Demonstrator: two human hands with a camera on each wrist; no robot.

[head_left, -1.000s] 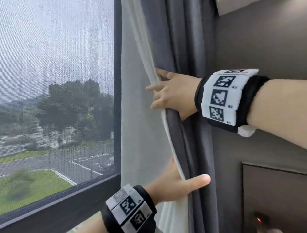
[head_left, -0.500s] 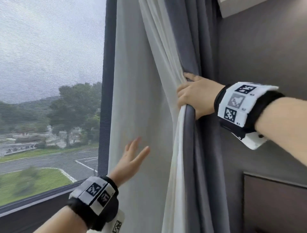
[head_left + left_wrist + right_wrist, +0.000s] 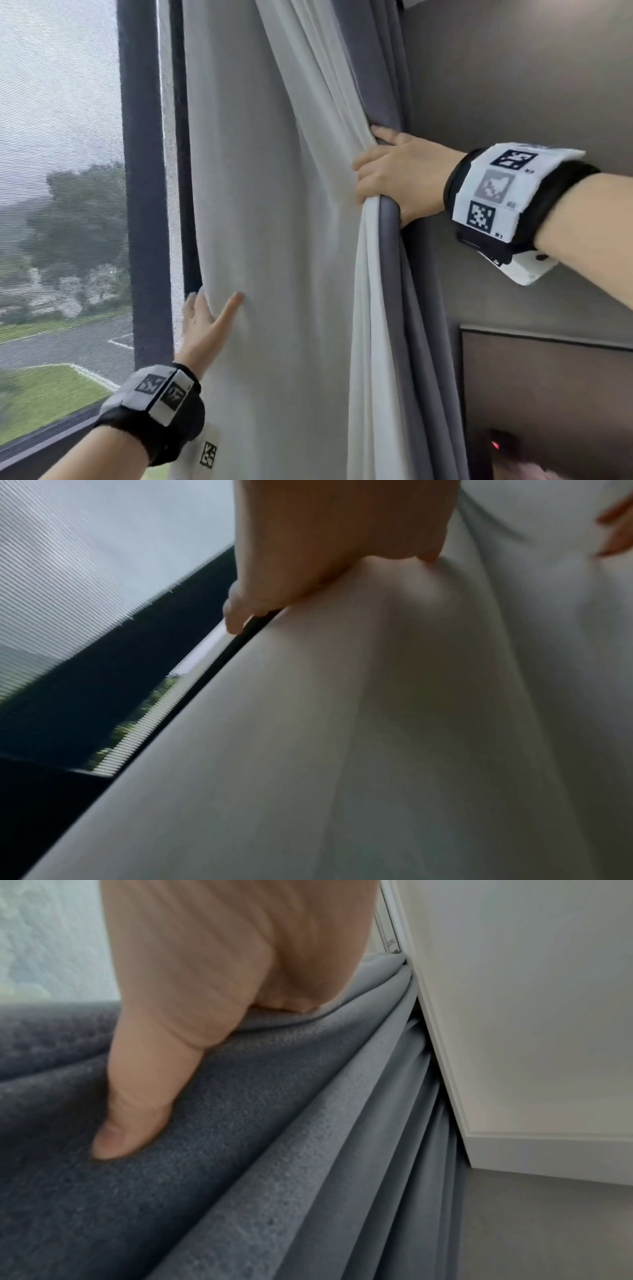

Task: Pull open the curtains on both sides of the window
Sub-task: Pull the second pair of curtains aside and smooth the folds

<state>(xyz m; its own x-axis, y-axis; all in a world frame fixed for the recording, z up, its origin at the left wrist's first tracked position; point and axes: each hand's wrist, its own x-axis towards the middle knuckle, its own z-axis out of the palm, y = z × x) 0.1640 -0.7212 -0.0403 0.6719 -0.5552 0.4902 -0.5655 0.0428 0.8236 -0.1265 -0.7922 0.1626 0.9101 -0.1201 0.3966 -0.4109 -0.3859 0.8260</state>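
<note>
A white sheer curtain (image 3: 274,205) hangs beside the window (image 3: 58,137), and its left edge still covers the pane's right strip. A grey curtain (image 3: 387,85) is bunched against the wall on the right. My right hand (image 3: 387,178) grips the gathered grey and white folds together at about chest height. In the right wrist view the right hand (image 3: 205,988) has its thumb pressed into the grey curtain (image 3: 274,1123). My left hand (image 3: 205,322) lies lower, fingers straight, on the white curtain's left edge. The left wrist view shows the left hand (image 3: 308,547) on the white curtain (image 3: 377,723).
A dark vertical window post (image 3: 144,171) and a dark sill (image 3: 44,442) frame the pane. A grey wall (image 3: 513,68) stands right behind the bunched curtains. A dark panel (image 3: 548,394) with a small red light (image 3: 495,445) sits at the lower right.
My left hand has let go of the curtain bunch and moved left and up to the white curtain's edge. My right hand has carried the gathered folds further right, toward the wall.
</note>
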